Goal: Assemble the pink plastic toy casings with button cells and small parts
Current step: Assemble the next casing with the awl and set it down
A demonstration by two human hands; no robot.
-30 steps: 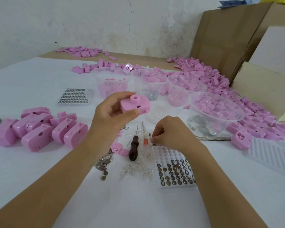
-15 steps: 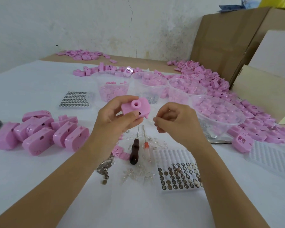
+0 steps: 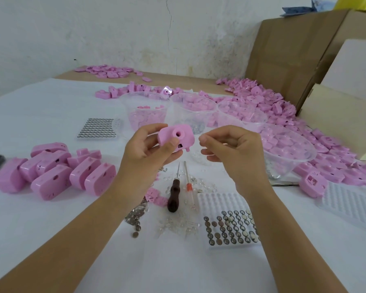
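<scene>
My left hand grips a pink toy casing above the table, its round nozzle hole turned up toward me. My right hand hovers just to the right of the casing, a small gap apart, with thumb and forefinger pinched together; whatever sits between them is too small to see. Below my hands lie a white tray of button cells, loose button cells, small clear parts, a dark-handled screwdriver and a thin tool with a red collar.
Several closed pink casings lie in a heap at the left. Clear plastic bowls of pink parts stand behind my hands, with a larger bowl at the right. Another cell tray, loose pink parts and cardboard boxes surround them.
My right hand rose from the cell tray on the table to the level of the casing and closed in beside it. My left hand tilted the casing's nozzle toward me.
</scene>
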